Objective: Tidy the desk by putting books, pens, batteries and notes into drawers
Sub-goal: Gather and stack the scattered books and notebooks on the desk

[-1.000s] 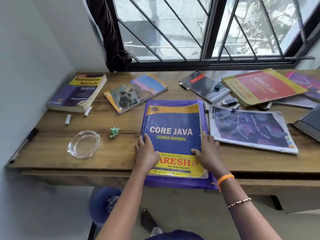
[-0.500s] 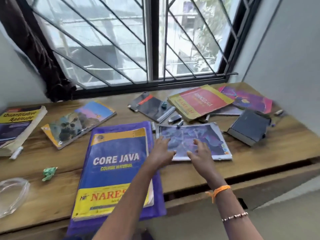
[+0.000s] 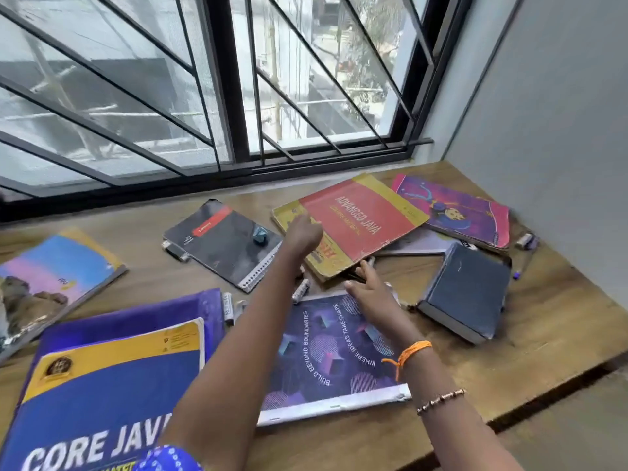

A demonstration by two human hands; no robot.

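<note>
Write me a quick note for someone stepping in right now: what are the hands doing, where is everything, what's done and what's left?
Left hand: reaching onto the near edge of the red Java book, not clearly gripping it.
Right hand: open, fingers spread over the near corner of that book, above the purple notebook.
On the desk: blue Java book, black spiral notebook, dark blue book, magenta book, landscape book, batteries.
Done: nothing visibly put away.
Left: everything into the drawers.
</note>
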